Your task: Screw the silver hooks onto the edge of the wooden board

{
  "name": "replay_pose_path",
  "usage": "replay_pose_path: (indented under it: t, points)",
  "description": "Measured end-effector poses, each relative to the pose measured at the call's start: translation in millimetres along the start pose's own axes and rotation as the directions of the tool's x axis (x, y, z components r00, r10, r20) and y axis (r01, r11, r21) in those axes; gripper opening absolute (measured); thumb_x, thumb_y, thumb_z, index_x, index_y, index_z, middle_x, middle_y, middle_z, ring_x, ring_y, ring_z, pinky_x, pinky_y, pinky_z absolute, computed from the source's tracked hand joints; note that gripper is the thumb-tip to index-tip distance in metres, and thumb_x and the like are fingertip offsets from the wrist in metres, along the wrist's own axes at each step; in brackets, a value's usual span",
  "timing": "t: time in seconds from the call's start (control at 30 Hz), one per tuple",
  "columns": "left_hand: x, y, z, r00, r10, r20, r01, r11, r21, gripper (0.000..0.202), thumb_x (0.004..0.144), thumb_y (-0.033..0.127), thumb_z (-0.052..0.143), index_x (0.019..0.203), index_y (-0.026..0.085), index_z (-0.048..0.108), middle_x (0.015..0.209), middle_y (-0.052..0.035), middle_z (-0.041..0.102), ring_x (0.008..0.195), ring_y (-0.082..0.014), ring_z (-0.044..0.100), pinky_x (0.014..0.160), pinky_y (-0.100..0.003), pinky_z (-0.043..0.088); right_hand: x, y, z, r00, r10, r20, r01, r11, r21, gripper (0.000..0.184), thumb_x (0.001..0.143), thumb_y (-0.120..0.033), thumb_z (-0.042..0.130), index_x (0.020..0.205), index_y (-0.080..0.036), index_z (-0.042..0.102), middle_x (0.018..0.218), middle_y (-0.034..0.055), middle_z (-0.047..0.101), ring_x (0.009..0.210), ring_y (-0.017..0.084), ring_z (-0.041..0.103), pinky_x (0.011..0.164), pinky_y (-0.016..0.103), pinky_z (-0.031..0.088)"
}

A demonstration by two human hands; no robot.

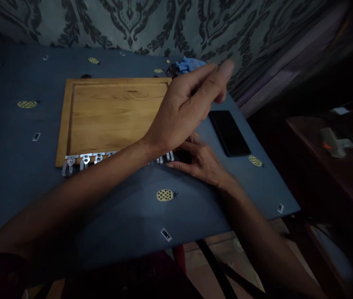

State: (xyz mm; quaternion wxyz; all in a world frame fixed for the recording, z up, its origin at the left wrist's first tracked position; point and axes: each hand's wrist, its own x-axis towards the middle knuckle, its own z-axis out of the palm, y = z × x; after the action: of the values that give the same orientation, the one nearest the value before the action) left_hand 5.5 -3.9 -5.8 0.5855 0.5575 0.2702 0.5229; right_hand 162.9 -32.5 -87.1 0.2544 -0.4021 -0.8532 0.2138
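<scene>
A wooden board with a raised border lies flat on the table. Along its near edge runs a row of metal hooks, partly hidden under my left forearm. My left hand is raised over the board's right side, crossing in front of my right hand. Its fingers are bent and pressed together, slightly blurred; what they hold, if anything, is hidden. Down at the board's near right corner, my right hand is closed around the edge, thumb beside the last hooks. Part of that grip is covered by my left hand.
A black phone lies right of the board. Behind my left hand is a crumpled blue cloth near the patterned wall covering. The blue table ends at the right. A pale tool-like object rests on separate furniture beyond.
</scene>
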Motion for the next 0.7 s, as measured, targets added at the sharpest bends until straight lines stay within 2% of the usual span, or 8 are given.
replay_pose_path:
  t: [0.13,0.27,0.43,0.5,0.63,0.7]
  points:
    - [0.0,-1.7,0.3,1.000,0.028,0.002,-0.028,0.999,-0.018,0.047,0.105,0.036,0.051,0.061,0.023,0.047,0.049,0.0069,0.029,0.046,-0.0077,0.020,0.047,-0.027,0.023,0.0,0.9,0.3,1.000,-0.004,-0.001,0.004,1.000,-0.005,0.058,0.090,-0.069,0.064,0.120,-0.020,0.075,0.111,0.0125,0.069,0.111,0.033,0.064,0.098,0.051,0.053]
    - [0.3,-4.5,-2.3,0.998,0.054,0.040,-0.053,0.998,-0.032,0.046,0.105,0.043,0.052,0.063,0.024,0.047,0.049,0.0074,0.029,0.045,-0.0074,0.017,0.045,-0.029,0.019,0.5,-0.1,0.3,1.000,-0.008,-0.001,0.008,1.000,-0.017,0.059,0.090,-0.071,0.063,0.119,-0.021,0.075,0.109,0.0119,0.068,0.110,0.033,0.064,0.097,0.051,0.054]
    - [0.4,-0.7,-8.4,0.967,0.075,0.245,-0.088,0.995,0.042,0.037,0.108,0.032,0.045,0.073,0.023,0.049,0.056,0.0068,0.035,0.047,-0.0063,0.025,0.048,-0.028,0.024,0.4,-2.4,0.2,0.999,-0.029,-0.028,0.029,0.999,-0.029,0.058,0.092,-0.071,0.061,0.118,-0.021,0.075,0.114,0.0122,0.069,0.113,0.033,0.062,0.098,0.050,0.053]
    - [1.2,4.1,-8.9,0.957,0.041,0.287,-0.066,0.995,0.078,0.036,0.110,0.029,0.041,0.075,0.022,0.049,0.059,0.0062,0.037,0.050,-0.0057,0.030,0.050,-0.026,0.028,0.1,-2.5,0.4,0.999,-0.027,-0.029,0.026,0.999,-0.029,0.058,0.092,-0.070,0.061,0.118,-0.021,0.075,0.115,0.0125,0.069,0.113,0.033,0.062,0.098,0.050,0.053]
    - [3.0,10.0,-5.2,0.978,-0.074,0.196,0.048,0.989,0.139,0.039,0.110,0.027,0.043,0.071,0.021,0.043,0.060,0.0056,0.035,0.054,-0.0051,0.033,0.052,-0.024,0.032,-0.1,-1.9,1.0,1.000,-0.015,-0.023,0.015,1.000,-0.020,0.057,0.091,-0.070,0.062,0.118,-0.021,0.076,0.115,0.0129,0.069,0.112,0.033,0.062,0.098,0.052,0.054]
    - [2.7,7.4,-2.8,0.986,-0.056,0.156,0.037,0.992,0.120,0.040,0.108,0.031,0.048,0.070,0.021,0.043,0.059,0.0058,0.033,0.052,-0.0058,0.031,0.050,-0.024,0.030,0.0,-1.7,1.4,1.000,-0.017,-0.024,0.016,1.000,-0.026,0.057,0.092,-0.070,0.061,0.117,-0.021,0.076,0.114,0.0127,0.069,0.112,0.033,0.062,0.098,0.052,0.054]
